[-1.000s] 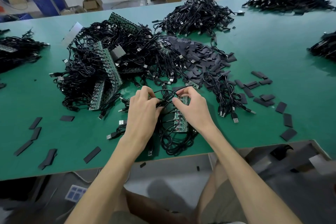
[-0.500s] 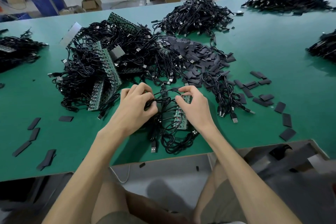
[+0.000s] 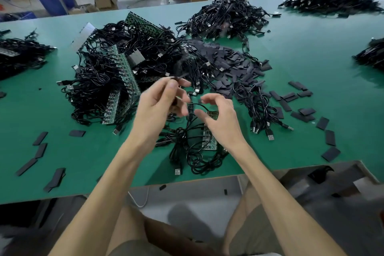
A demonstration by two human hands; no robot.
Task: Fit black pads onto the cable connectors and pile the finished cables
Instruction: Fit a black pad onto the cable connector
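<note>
My left hand is raised above the table and pinches a black cable, which is blurred and trails up and away from the fingers. My right hand hovers beside it with loosely curled fingers and holds nothing. Under both hands lies a green circuit board strip tangled in black cables with USB plugs. A heap of black pads sits just beyond my hands. A pile of cables lies at the back of the table.
A big tangle of cables and green boards fills the left centre. A small cable bundle lies to the right. Loose pads are scattered right and left. More cable piles sit at the table's edges.
My left hand has lifted off the tangle and swung up with a cable. My right hand has let go of the board and opened above it.
</note>
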